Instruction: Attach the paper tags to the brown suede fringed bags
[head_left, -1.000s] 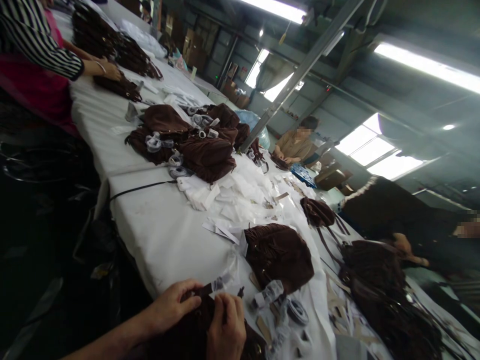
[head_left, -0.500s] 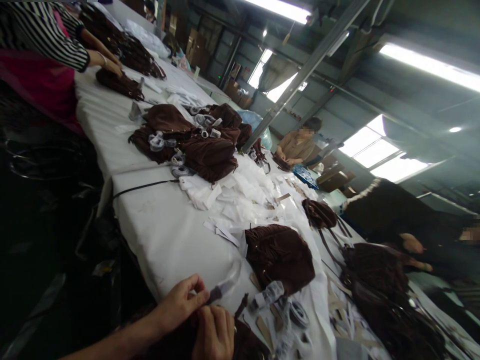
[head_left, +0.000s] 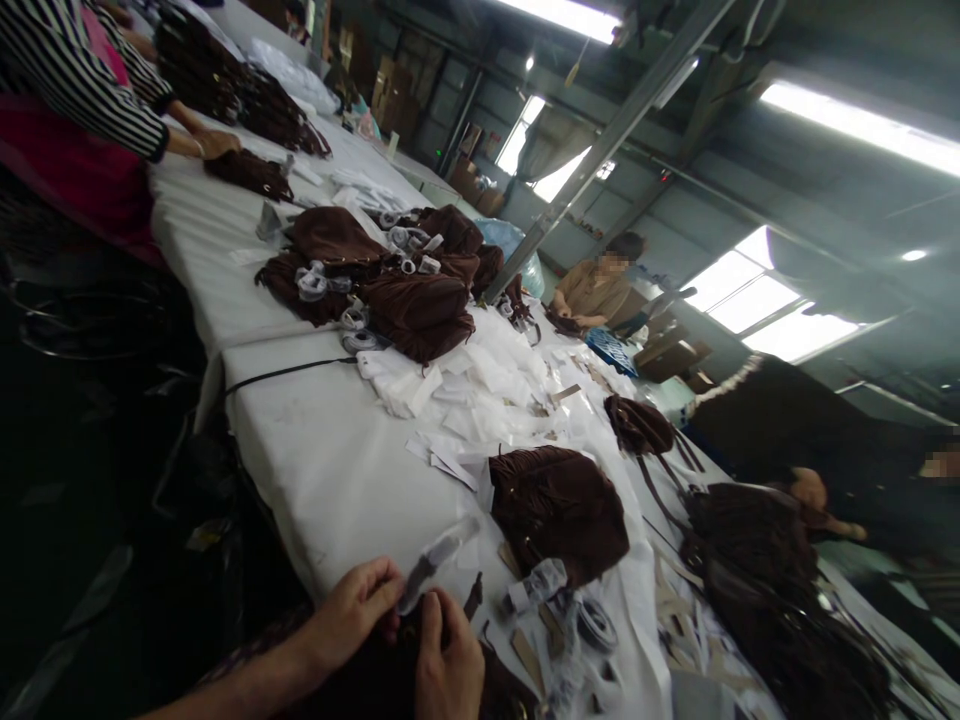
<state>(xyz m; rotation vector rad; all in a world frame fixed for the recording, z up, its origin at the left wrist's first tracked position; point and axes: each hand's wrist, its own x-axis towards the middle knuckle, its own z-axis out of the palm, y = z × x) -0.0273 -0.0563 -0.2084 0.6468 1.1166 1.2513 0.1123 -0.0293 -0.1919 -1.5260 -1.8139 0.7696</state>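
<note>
Brown suede fringed bag (head_left: 390, 670) lies at the near edge of the white-covered desk (head_left: 330, 470), directly under both hands. Left hand (head_left: 356, 610): fingers curled, thumb and forefinger pinching the lower end of a narrow strip wrapped in clear plastic (head_left: 435, 558), which slants up and away from the bag. Right hand (head_left: 448, 660): rests on the bag, fingertips closed together against the base of the same strip; whether it grips the strip cannot be told. A second brown fringed bag (head_left: 559, 510) lies just beyond the hands, with coiled grey straps in plastic (head_left: 592, 625) near its front edge. Loose white paper pieces (head_left: 480, 390) cover the middle of the desk. Farther along sits a heap of brown bags (head_left: 390, 280). A person in a striped sleeve (head_left: 90, 80) touches another brown bag (head_left: 251, 172) at the far left.
</note>
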